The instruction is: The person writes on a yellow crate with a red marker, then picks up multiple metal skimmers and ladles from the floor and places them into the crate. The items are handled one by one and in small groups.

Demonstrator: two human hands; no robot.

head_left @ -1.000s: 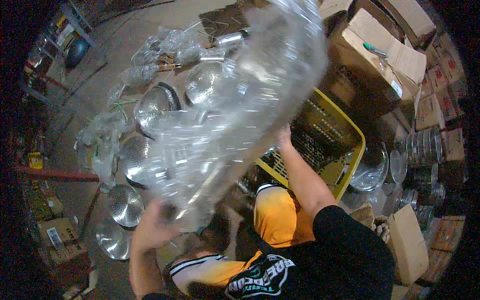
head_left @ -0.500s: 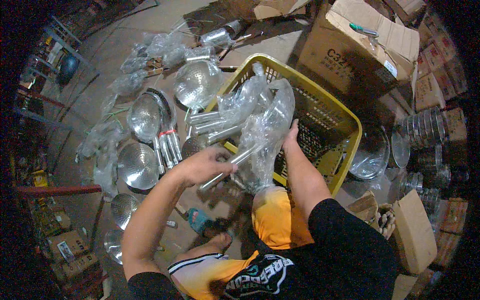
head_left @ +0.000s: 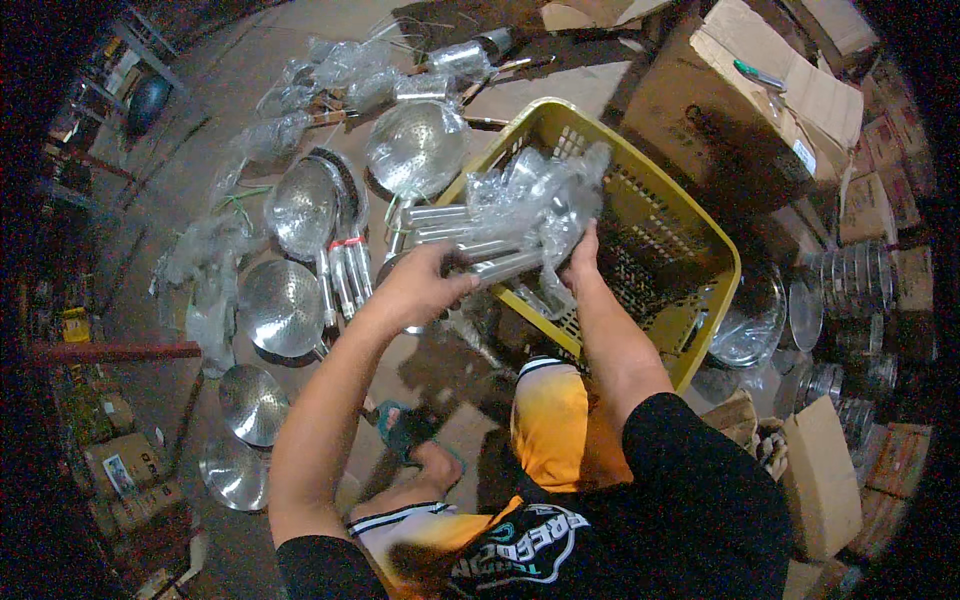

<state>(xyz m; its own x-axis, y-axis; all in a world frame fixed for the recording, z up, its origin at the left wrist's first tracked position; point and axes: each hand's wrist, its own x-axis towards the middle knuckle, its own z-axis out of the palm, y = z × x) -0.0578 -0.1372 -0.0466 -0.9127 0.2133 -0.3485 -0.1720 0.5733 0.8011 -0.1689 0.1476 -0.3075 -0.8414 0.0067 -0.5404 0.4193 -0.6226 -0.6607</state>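
Observation:
Plastic-wrapped utensils with shiny tubular metal handles (head_left: 450,234) lie across the left rim of a yellow plastic basket (head_left: 715,240). My left hand (head_left: 425,287) is closed at the end of the nearest metal handle. At the other end of that utensil, my right hand (head_left: 583,260) grips its crumpled clear plastic wrap (head_left: 565,215). The wrapped heads are blurred by the plastic, so their exact kind does not show. Just left of the basket, a perforated metal skimmer (head_left: 415,150) rests on the floor.
More perforated skimmers (head_left: 282,308) and strainers lie on the floor to the left. Wrapped metal pieces (head_left: 370,75) are heaped at the far side. A large cardboard box (head_left: 690,110) stands beyond the basket. Stacked round metal sieves (head_left: 850,280) and an open carton (head_left: 820,480) are at right.
The wrapped utensil has moved away from my body, off my knee and onto the others at the basket's rim. Both hands moved along with it, and the view shifted slightly.

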